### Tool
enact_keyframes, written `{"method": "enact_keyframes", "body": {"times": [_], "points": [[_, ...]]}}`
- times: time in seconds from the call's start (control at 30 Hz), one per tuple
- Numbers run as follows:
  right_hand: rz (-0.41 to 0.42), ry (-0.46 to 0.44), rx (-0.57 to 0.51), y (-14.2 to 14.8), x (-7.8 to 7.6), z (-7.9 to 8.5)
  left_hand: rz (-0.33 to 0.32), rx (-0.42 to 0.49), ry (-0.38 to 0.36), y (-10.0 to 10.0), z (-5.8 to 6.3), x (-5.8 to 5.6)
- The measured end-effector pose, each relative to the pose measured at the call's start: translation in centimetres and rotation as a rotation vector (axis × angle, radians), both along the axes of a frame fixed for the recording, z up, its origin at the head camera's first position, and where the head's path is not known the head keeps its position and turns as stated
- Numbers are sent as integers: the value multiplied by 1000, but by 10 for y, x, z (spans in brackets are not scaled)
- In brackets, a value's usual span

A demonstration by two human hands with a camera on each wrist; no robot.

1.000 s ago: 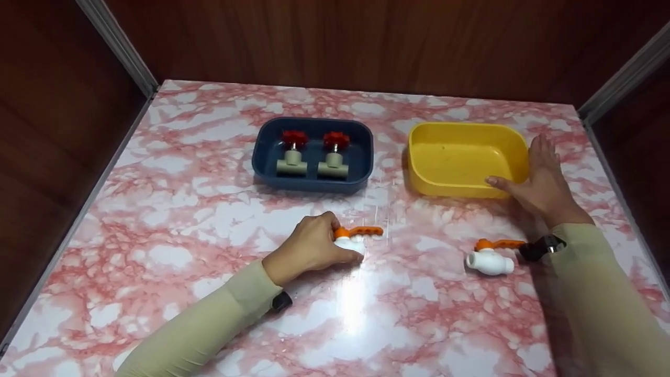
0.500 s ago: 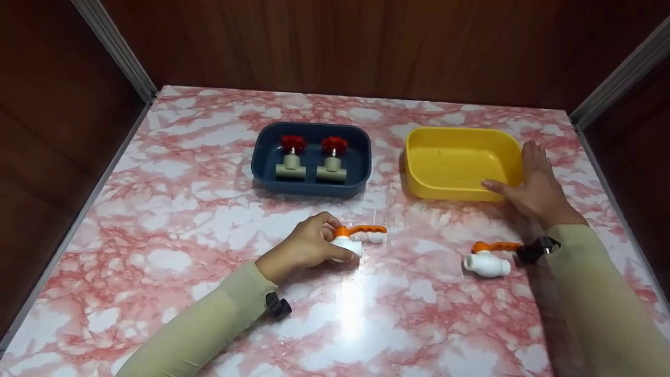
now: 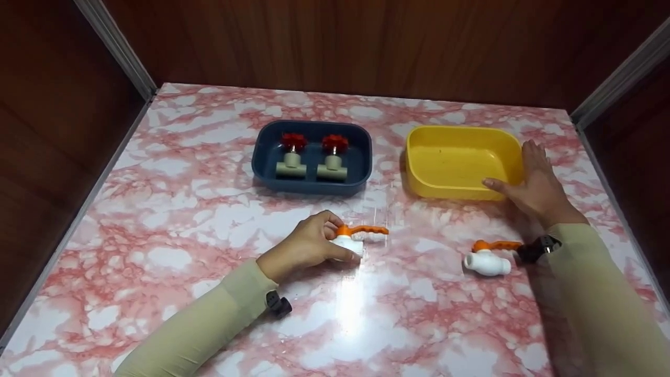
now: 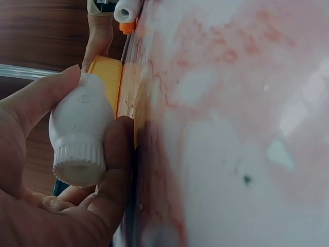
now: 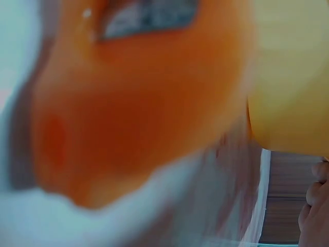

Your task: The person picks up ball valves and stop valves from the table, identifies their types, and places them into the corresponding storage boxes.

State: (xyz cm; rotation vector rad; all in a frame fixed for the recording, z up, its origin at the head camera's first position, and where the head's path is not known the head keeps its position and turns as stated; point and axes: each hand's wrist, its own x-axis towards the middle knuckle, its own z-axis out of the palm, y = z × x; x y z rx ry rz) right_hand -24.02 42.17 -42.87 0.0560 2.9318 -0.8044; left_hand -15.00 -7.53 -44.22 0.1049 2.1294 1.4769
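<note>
In the head view, my left hand grips a white ball valve with an orange lever, low over the table's middle. The left wrist view shows its white ball valve body between thumb and fingers. My right hand lies against the right side of a yellow tray, fingers straight, thumb at the front rim. Nearer me, beside the right wrist, a second ball valve lies on the table. Its orange lever looms large and blurred in the right wrist view.
Left of the yellow tray stands a dark blue tray. It holds two beige tee-shaped valves with red handwheels. Dark wood panels border the marbled pink-and-white table at the back and sides.
The ball valve in my left hand has shifted very slightly to the right. My right hand stays at the yellow tray. The head view has moved a little.
</note>
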Motion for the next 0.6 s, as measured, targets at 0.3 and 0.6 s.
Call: {"method": "enact_keyframes", "body": {"times": [0.3, 0.6], "points": [[2, 0, -15, -1, 0, 0, 17, 25, -5, 3, 6, -5], [-16, -15, -21, -1, 1, 2, 26, -12, 35, 13, 20, -14]]}}
